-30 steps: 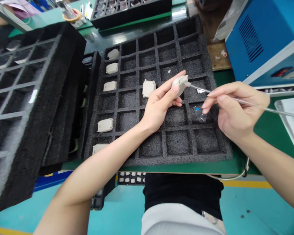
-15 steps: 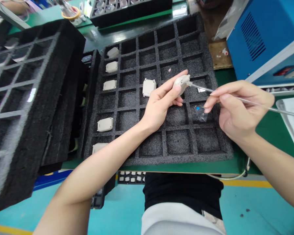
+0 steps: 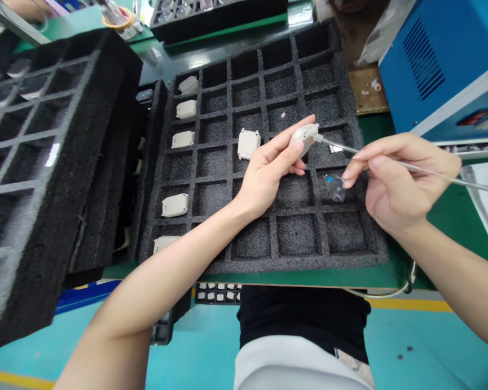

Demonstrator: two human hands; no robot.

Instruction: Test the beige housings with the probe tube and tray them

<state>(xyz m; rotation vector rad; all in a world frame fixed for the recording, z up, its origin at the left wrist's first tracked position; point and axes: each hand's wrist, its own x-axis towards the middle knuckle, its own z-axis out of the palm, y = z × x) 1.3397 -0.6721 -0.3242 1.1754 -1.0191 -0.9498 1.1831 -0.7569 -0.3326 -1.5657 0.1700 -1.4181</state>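
My left hand (image 3: 264, 174) pinches a pale beige watch case (image 3: 303, 136) between thumb and fingers, tilted on edge over the black foam tray (image 3: 296, 265). In my right hand (image 3: 406, 176), closed around it, is a thin clear tube (image 3: 339, 145) that runs off to the right. The tube's tip meets the lug end of the case; whether it goes into it I cannot tell. Another beige case (image 3: 249, 144) lies in a tray compartment left of my left hand. Several more, such as one case (image 3: 174, 206), sit down the tray's left column.
A small clear plastic bag (image 3: 335, 188) with a blue dot lies in a right-hand compartment. Stacked foam trays (image 3: 85, 162) rise at the left. A blue machine (image 3: 451, 59) stands back right, with papers (image 3: 486, 189) below it. Tape (image 3: 117, 19) is at the back left.
The whole view has shifted very slightly. Both hands keep the same hold, with the tube's tip still at the end of the watch case.
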